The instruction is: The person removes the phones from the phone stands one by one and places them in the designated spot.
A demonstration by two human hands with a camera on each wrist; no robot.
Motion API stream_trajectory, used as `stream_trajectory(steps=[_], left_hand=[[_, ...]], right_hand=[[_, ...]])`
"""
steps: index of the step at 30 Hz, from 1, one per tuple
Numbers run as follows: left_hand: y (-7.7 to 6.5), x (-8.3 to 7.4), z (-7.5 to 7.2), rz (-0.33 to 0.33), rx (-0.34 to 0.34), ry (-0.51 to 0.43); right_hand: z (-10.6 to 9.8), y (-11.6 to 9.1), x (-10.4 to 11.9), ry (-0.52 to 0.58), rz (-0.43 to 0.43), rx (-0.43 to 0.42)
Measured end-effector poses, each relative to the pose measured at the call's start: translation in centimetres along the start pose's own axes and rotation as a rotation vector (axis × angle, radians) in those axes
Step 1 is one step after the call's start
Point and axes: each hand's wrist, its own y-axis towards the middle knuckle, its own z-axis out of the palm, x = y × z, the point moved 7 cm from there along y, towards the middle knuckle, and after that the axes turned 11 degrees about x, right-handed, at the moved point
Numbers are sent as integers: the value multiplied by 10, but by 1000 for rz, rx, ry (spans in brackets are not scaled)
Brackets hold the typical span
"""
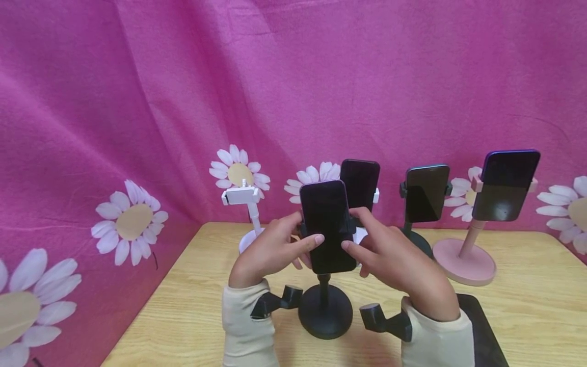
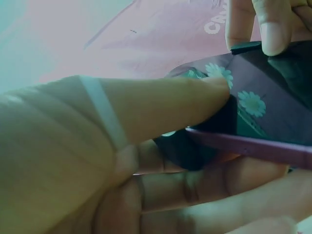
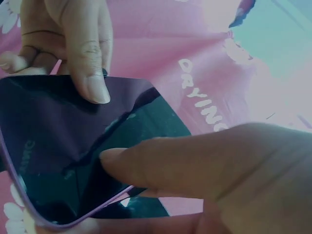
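Note:
A smartphone (image 1: 324, 204) with a dark screen and purple edge stands upright in a black phone stand (image 1: 326, 318) at the table's middle. My left hand (image 1: 272, 250) grips its left side, the thumb on the screen and the other fingers round behind. On the opposite side my right hand (image 1: 390, 250) holds the phone, its thumb also on the glass. In the left wrist view the purple phone edge (image 2: 263, 148) runs between thumb and fingers, beside a black clamp arm (image 2: 192, 151). The right wrist view has the reflective screen (image 3: 53, 126) under both thumbs.
Behind stands a white phone stand (image 1: 242, 195) with nothing in its clamp. Further phones sit in a white-clamped holder (image 1: 376, 195), a dark stand (image 1: 418, 243) and a pink stand (image 1: 464, 262). A flat black object (image 1: 483, 331) lies by my right sleeve, and pink cloth (image 1: 293, 76) hangs behind.

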Motion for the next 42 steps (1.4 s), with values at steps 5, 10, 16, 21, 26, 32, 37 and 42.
stream_trajectory(steps=[5,10,16,21,26,32,37,42], left_hand=[[-1,-4,6,19,57,-4],[-2,-6,9,12,84,-30],[-3,-8,8,22,73,16],[-5,-9,2,64,15,122],[-9,-9,-8,61,-81,164],[-14,-9,-17,47,-146,227],[-13,-6,-18,64,-138,244],[-11,-5,-18,102,-124,252]], right_hand=[[-1,-8,2,-16,0,19],[-1,-12,1,-12,21,47],[-2,-12,1,-9,26,36],[-9,-16,5,-65,4,-83],[-17,-17,13,-75,14,-251],[-18,-6,24,56,-46,-491],[-12,10,27,89,-121,-601],[-4,18,32,44,-152,-683]])
